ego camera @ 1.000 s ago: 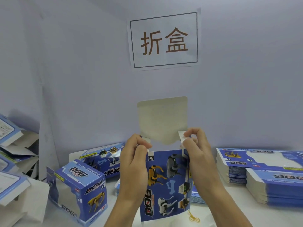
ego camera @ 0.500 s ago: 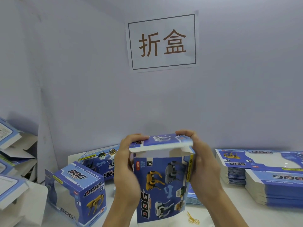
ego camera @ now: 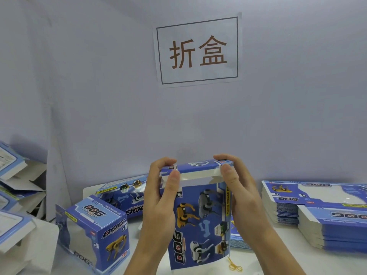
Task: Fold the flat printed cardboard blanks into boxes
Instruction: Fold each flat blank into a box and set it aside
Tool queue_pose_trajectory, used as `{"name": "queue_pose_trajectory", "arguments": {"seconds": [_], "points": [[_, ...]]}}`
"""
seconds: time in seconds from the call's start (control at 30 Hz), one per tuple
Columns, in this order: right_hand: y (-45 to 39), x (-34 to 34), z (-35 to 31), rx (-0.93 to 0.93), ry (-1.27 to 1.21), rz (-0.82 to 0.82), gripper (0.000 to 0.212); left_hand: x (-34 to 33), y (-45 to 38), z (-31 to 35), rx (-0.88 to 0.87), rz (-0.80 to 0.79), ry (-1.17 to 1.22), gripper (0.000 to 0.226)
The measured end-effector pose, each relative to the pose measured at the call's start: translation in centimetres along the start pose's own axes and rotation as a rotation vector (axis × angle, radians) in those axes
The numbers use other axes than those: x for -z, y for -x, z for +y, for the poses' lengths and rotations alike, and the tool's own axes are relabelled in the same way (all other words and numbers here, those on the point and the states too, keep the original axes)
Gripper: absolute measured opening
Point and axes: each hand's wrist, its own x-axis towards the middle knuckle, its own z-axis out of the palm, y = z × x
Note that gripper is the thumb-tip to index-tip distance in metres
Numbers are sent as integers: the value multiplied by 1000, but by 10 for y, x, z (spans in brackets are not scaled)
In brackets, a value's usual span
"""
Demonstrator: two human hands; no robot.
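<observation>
I hold a blue printed dog box (ego camera: 200,225) upright in front of me, above the white table (ego camera: 278,261). Its top lid flap (ego camera: 198,167) is folded over the opening, with the white tuck edge still showing. My left hand (ego camera: 160,199) grips the box's left side, thumb on the front corner and fingers curled over the lid. My right hand (ego camera: 238,193) grips the right side the same way, thumb pressing the lid's tuck edge. The box's back and bottom are hidden.
A finished box (ego camera: 93,233) stands at the left, another lies behind it (ego camera: 123,195). Stacks of flat blanks (ego camera: 321,213) fill the right side. More boxes pile up at the far left (ego camera: 14,195). A yellow rubber band (ego camera: 234,265) lies on the table. A paper sign (ego camera: 198,50) hangs on the wall.
The lid flap stood upright a second ago; it has been folded down over the top, and both hands have moved from the small side flaps onto the lid.
</observation>
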Motion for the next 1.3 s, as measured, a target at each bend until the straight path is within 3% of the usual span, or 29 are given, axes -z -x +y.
{"name": "queue_pose_trajectory", "arguments": {"seconds": [0.17,0.4,0.53,0.63,0.77,0.93,1.13,1.3], "points": [[0,2,2,6,-11,-26,21,4,-1,0,-12,6,21,15],[-1,8,6,-33,-71,-63,20,12,-5,-5,-30,-60,-12,12],[0,8,9,-17,-53,-36,28,16,-6,-3,8,-168,-8,14],[-1,9,9,-27,-80,-29,19,19,-5,3,19,-266,-75,32],[0,12,6,-57,-174,-85,25,19,-7,6,-21,-219,-166,23],[0,15,10,-20,-77,-121,31,21,-8,3,-72,-160,-208,22],[-1,20,13,-18,-75,-124,21,23,-8,5,-48,-198,-187,23],[-1,16,8,-40,-143,-158,43,27,-7,10,41,-260,-65,36]]}}
